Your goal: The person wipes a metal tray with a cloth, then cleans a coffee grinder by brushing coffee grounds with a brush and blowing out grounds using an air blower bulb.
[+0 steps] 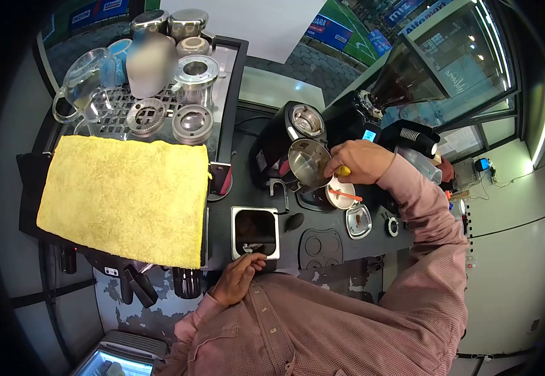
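My right hand (357,161) is closed at the rim of a shiny metal pitcher (307,166). A short yellow handle end (343,170) shows beneath its fingers; the rest of that item is hidden. Below the hand sits a small white bowl (341,187), with an orange-red handled utensil (345,195) across it. My left hand (242,276) rests near my shirt, its fingers loosely stretched and holding nothing. Its fingertips are at the near edge of a square steel container (235,254) with a dark inside.
A yellow towel (122,200) covers the machine at left, with glass jugs (84,78) and metal parts behind it. A coffee grinder (410,78) stands at the back right. A black tamping mat (320,247) and a small metal dish (359,222) lie on the counter.
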`<state>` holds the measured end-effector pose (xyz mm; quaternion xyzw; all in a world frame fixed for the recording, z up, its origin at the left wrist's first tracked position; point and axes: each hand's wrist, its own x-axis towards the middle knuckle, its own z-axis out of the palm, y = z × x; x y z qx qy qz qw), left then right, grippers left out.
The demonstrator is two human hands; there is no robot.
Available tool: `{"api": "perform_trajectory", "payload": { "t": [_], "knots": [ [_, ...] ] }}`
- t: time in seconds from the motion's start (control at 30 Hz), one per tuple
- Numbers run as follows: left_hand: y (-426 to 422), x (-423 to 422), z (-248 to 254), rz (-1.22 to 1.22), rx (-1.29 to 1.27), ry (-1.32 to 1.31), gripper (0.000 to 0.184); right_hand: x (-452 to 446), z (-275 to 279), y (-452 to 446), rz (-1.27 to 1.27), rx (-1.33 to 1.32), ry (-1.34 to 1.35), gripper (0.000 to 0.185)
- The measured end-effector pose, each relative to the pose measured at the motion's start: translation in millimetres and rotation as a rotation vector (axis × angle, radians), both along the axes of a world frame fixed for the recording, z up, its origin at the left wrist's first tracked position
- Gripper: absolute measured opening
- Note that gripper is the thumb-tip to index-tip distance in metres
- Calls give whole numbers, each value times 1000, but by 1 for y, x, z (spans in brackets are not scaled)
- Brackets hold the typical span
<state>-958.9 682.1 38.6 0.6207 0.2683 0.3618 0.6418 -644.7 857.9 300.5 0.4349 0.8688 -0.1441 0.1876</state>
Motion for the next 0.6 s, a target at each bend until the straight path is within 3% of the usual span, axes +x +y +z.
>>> {"api": "perform_trajectory", "payload": {
  "t": [0.03, 0.1, 0.13, 0.17, 0.23, 0.3, 0.37, 0.43, 0.53, 0.57, 0.6],
  "knots": [
    [1, -1, 1, 3, 4, 5, 70, -2, -1, 0, 3, 6, 0, 21],
    [1, -3, -1, 20, 2, -1, 70, -5, -12, -8, -273, 129, 475, 21],
    [1, -4, -2, 35, -8, -7, 71, -4, -24, -10, -433, 192, 534, 29],
    [1, -3, -2, 39, -7, -10, 71, -1, -34, -9, -428, 193, 532, 29],
    [1, -5, 0, 25, -33, 49, 80, 5, -53, -7, -561, 475, 288, 28],
    [2, -3, 0, 4, -25, 52, 80, -1, -63, -7, -528, 490, 390, 27],
    [5, 0, 2, -10, -14, 51, 80, -16, -62, -11, -353, 441, 826, 29],
    [7, 2, 5, -15, -6, 52, 80, -11, -49, -15, -292, 425, 766, 26],
    [7, 4, 6, -11, -10, 55, 80, -17, -24, -22, -559, 319, 333, 21],
    [7, 5, 4, -16, -9, 54, 80, -13, -31, -18, -563, 322, 331, 21],
    [7, 6, 1, -20, 0, 36, 75, -11, -39, -13, -327, 365, 524, 23]
  ]
}}
